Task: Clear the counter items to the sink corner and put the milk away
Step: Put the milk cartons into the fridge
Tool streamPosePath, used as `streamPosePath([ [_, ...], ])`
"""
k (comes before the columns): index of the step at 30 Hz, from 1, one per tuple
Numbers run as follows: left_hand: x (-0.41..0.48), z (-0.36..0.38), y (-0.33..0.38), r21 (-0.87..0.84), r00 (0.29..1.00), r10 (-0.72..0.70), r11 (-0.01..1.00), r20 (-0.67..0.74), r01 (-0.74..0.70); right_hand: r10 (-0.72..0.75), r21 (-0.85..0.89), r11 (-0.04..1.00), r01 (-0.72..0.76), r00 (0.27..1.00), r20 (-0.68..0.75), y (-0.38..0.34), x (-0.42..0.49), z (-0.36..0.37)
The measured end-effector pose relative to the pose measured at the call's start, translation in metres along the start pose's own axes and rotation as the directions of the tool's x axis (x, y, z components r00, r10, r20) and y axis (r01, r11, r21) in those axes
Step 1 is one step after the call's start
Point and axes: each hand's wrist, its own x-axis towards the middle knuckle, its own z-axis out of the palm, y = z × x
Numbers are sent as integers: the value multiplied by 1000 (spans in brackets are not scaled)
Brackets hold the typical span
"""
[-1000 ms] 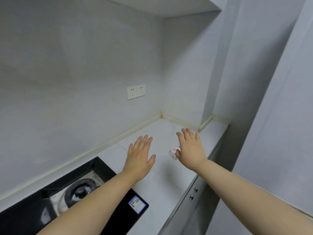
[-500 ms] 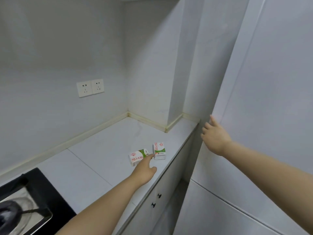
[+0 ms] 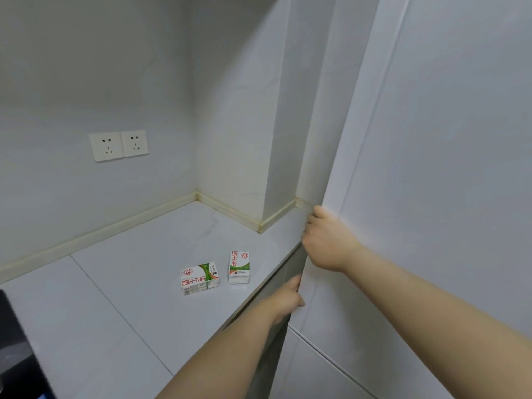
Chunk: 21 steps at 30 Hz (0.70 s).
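Two small white-and-green milk cartons lie on the white counter (image 3: 138, 283): one milk carton (image 3: 199, 278) on its side, a second milk carton (image 3: 239, 266) just right of it near the counter's front edge. To the right stands a tall white fridge door (image 3: 431, 197). My right hand (image 3: 325, 240) grips the left edge of that door, fingers curled round it. Lower down, my left hand (image 3: 288, 299) grips the same door edge, its fingertips hidden behind the edge. Neither hand touches a carton.
A double wall socket (image 3: 118, 145) sits on the back wall. A black stove edge (image 3: 14, 355) shows at the bottom left. A wall column (image 3: 290, 139) fills the counter's far right corner. A second door panel (image 3: 316, 370) lies below the gripped one.
My left hand left the cartons and moved right onto the fridge door's edge. My right hand closed round that edge. The view swung further right.
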Motion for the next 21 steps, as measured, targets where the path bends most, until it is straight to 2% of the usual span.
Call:
streamPosePath([
  [6,9,9,-4,-21,997,6,1000,-75,-8,10,11,1000,-10,1000,2,7,2,5],
  [9,6,10,-4,-69,996,0,998,-91,-7,20,-90,996,-8,990,138,4,2,0],
  [16,-16,1,-7,-144,999,14,989,-34,-19,47,-127,992,-28,988,149,-10,4,-9],
  [21,-48,-14,-23,-217,999,-35,975,42,43,10,-121,992,27,956,293,-36,4,-47],
])
